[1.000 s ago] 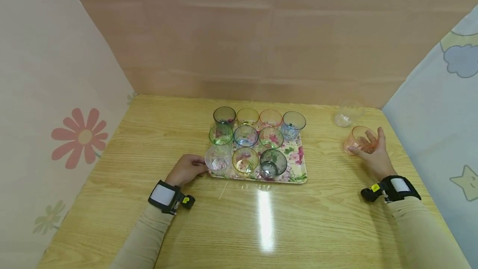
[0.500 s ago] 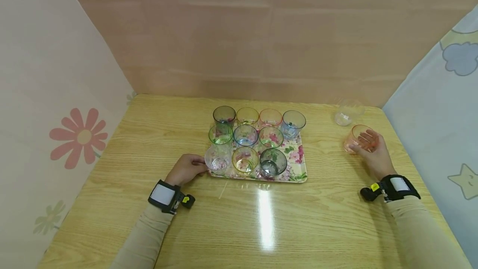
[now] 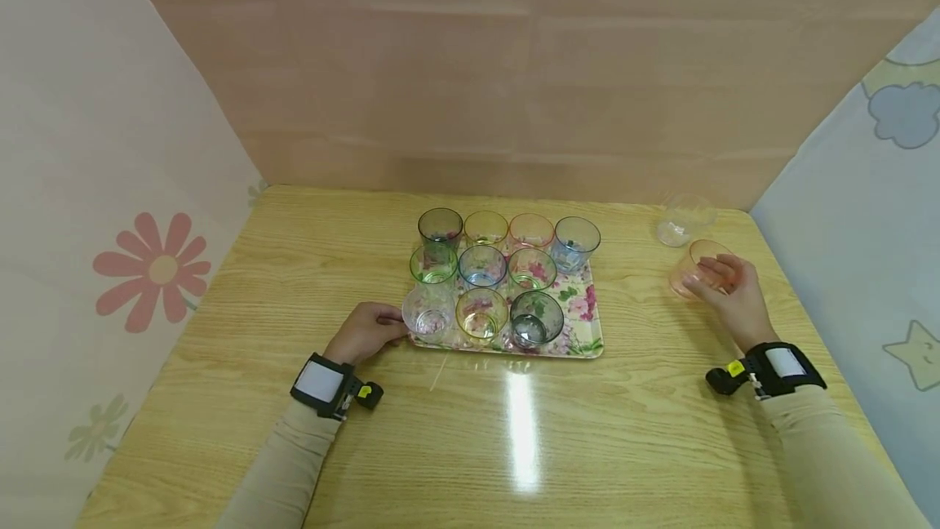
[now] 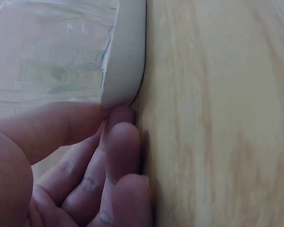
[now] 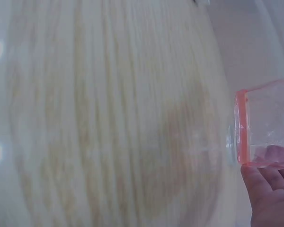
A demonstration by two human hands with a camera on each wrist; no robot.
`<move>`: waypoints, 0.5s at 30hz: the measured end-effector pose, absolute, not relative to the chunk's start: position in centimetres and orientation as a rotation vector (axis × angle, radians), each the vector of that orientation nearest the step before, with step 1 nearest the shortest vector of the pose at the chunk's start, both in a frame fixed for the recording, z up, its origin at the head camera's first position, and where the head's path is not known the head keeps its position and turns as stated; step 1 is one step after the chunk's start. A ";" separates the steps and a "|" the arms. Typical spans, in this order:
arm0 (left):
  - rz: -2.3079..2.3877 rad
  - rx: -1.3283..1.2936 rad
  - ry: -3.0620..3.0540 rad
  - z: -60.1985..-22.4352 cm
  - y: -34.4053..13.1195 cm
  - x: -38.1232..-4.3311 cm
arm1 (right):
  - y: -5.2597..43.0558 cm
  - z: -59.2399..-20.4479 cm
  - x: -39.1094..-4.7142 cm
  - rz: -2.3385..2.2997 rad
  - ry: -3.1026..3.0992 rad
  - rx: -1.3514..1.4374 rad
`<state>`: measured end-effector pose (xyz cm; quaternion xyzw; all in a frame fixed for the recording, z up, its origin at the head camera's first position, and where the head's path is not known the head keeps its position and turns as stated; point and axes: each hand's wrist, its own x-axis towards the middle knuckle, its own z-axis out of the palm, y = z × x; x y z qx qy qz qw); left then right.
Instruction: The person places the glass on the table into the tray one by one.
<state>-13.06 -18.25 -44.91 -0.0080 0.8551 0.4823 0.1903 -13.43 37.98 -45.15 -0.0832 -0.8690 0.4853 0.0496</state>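
Observation:
My left hand (image 3: 365,333) is at the near left corner of a floral tray (image 3: 585,341), pinching its pale rim (image 4: 125,56) between thumb and fingers. Beside those fingers, a clear glass (image 3: 428,318) stands on the tray. Several other tinted glasses share the tray in rows, among them a yellow-rimmed glass (image 3: 481,317) and a dark grey glass (image 3: 537,321). On the right, my right hand (image 3: 740,302) holds an orange-pink glass (image 3: 681,277) upright, thumb and fingers around its side. The right wrist view catches only part of this glass (image 5: 265,127), with its thick pink base.
Behind the orange-pink glass, another clear glass (image 3: 676,228) stands near the table's far right corner. A bare strip of tray shows along its right side. The wooden table (image 3: 624,447) is bounded by a tan back wall (image 3: 470,80) and patterned side walls.
My right hand's fingers have closed around the orange-pink glass, and the glass has shifted slightly left and away from me. The left hand and the tray stay in place.

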 end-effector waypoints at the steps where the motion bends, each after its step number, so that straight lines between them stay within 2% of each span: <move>1: 1.352 -0.018 2.405 -44.9 -18.3 -13.1 | 37.7 -44.9 -13.4 1.490 -2.637 -0.234; 15: 1.344 -0.010 2.409 -44.9 -18.3 -13.0 | 33.4 -43.4 -13.3 1.701 -2.457 0.142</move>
